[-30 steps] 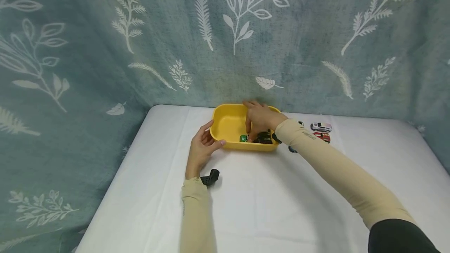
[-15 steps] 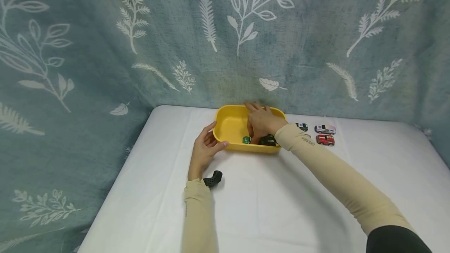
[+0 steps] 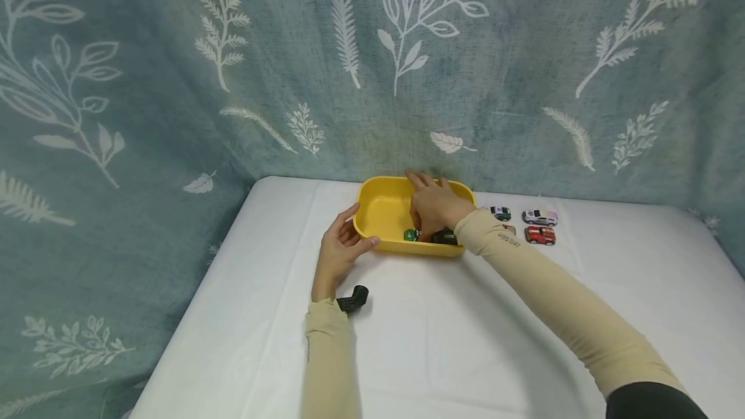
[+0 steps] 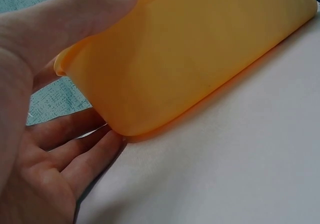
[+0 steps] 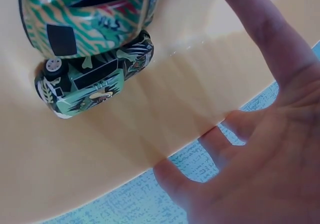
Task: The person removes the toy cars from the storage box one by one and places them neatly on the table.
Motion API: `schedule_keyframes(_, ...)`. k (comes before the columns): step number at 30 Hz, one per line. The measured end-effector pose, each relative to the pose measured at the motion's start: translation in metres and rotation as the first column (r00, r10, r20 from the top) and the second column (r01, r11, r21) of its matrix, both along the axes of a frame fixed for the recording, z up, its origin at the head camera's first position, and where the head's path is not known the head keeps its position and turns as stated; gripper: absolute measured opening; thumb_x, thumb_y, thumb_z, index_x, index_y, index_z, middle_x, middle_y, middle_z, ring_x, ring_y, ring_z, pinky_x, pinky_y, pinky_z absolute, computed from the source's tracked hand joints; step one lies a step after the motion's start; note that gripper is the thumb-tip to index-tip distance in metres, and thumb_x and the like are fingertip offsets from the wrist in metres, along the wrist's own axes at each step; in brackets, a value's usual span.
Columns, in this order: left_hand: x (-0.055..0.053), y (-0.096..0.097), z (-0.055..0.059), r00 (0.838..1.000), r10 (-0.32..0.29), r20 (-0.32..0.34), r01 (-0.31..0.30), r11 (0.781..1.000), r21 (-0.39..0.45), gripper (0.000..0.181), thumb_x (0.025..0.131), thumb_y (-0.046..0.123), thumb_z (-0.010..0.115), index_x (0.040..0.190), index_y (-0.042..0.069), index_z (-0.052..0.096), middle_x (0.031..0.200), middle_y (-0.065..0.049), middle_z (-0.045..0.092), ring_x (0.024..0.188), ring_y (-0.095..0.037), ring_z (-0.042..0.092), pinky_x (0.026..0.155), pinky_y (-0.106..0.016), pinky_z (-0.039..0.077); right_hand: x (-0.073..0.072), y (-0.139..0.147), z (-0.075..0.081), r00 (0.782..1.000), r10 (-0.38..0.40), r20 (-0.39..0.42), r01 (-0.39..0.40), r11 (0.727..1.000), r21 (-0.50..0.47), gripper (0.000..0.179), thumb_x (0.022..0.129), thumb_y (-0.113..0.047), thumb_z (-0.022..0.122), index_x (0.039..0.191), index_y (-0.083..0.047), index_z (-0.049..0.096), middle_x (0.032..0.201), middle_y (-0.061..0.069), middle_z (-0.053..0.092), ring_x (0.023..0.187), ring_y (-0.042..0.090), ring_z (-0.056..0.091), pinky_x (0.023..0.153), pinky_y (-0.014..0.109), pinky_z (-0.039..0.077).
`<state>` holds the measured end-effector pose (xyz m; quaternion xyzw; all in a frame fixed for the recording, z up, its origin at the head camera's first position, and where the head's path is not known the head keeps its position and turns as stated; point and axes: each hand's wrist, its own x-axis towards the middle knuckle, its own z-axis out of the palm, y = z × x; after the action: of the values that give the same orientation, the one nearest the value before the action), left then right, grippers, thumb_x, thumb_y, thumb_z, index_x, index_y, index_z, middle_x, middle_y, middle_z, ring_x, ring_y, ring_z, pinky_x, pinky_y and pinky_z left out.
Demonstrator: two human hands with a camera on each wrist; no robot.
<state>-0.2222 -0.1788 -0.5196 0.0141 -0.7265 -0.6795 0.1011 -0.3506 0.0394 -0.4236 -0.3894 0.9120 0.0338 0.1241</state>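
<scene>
A yellow plastic tub (image 3: 381, 212) stands on the white table near the curtain. My left hand (image 3: 337, 251) grips its left end, thumb on the front rim and fingers along the end wall, as the left wrist view also shows. Into the tub reaches my right hand (image 3: 436, 205); its lower fingers point down by the front wall, the others lie over the far rim. A green toy car (image 3: 410, 235) sits beside those fingertips. In the right wrist view lie a striped toy car (image 5: 95, 19) and a black-and-green one (image 5: 95, 81). I cannot tell whether the fingertips, out of that view, pinch a car.
Right of the tub, partly behind my right sleeve (image 3: 524, 264), several toy cars stand on the table: a white one (image 3: 540, 216), a red one (image 3: 540, 235) and a green-and-white one (image 3: 500, 213). The patterned curtain (image 3: 349, 128) hangs right behind the table's far edge.
The head view has shifted slightly, showing more of the cars behind my right sleeve. My left hand stays on the tub's end; my right fingers stay down inside it, moving only a little.
</scene>
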Motion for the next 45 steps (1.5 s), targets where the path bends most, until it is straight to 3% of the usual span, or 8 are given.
schedule_keyframes(11,0.001,0.001,-0.002,1.000,-0.005,-0.004,0.005,1.000,-0.014,0.084,0.085,0.020,0.092,0.159,0.020,0.051,0.152,-0.020,0.059,0.138,-0.033,0.061,0.116,-0.045,0.052,-0.003,0.003,-0.002,0.999,-0.015,0.028,0.014,0.999,0.032,0.027,0.072,-0.052,0.097,0.072,-0.032,0.079,0.179,0.019,0.000,0.162,0.048,0.009,0.125,0.078,0.019)
schedule_keyframes(19,0.002,0.000,0.001,1.000,0.014,0.004,-0.013,1.000,-0.015,0.084,0.085,0.017,0.092,0.158,0.021,0.052,0.152,-0.020,0.059,0.138,-0.033,0.061,0.116,-0.046,0.052,-0.007,0.001,0.001,0.999,0.010,0.042,-0.010,1.000,0.002,0.028,0.073,-0.052,0.096,0.077,-0.030,0.081,0.178,0.020,0.004,0.161,0.048,0.012,0.123,0.079,0.022)
schedule_keyframes(27,0.000,-0.001,-0.002,1.000,-0.002,-0.008,0.002,1.000,0.005,0.083,0.086,0.015,0.091,0.159,0.020,0.051,0.151,-0.020,0.060,0.137,-0.033,0.062,0.116,-0.047,0.052,-0.020,0.010,0.009,0.987,0.061,0.149,-0.046,0.994,-0.103,0.026,0.084,-0.042,0.091,0.101,-0.024,0.085,0.177,0.022,0.015,0.160,0.051,0.017,0.120,0.081,0.024)
schedule_keyframes(35,0.001,0.004,-0.004,1.000,-0.018,-0.008,0.018,1.000,-0.002,0.084,0.086,0.017,0.091,0.159,0.019,0.051,0.151,-0.021,0.059,0.138,-0.034,0.062,0.116,-0.047,0.053,-0.011,0.017,0.023,0.994,0.090,0.065,-0.079,0.983,-0.165,0.035,0.089,-0.040,0.087,0.113,-0.015,0.082,0.167,0.023,0.039,0.150,0.048,0.036,0.120,0.072,0.035)
schedule_keyframes(40,-0.001,0.003,-0.003,1.000,-0.012,-0.010,0.012,1.000,-0.004,0.085,0.085,0.018,0.092,0.159,0.021,0.051,0.152,-0.019,0.059,0.138,-0.034,0.061,0.116,-0.047,0.052,-0.002,0.028,0.041,0.989,0.147,0.022,-0.137,0.960,-0.245,0.037,0.093,-0.031,0.084,0.121,-0.008,0.078,0.135,0.015,0.069,0.124,0.038,0.059,0.105,0.057,0.053)
schedule_keyframes(45,0.001,0.000,-0.002,1.000,-0.003,0.004,0.003,1.000,-0.010,0.084,0.085,0.016,0.092,0.158,0.020,0.052,0.150,-0.019,0.061,0.137,-0.032,0.062,0.116,-0.044,0.052,0.007,0.058,0.050,0.978,0.205,-0.033,-0.204,0.924,-0.323,0.035,0.093,-0.023,0.084,0.122,-0.005,0.077,0.117,0.010,0.077,0.109,0.033,0.070,0.096,0.052,0.060)
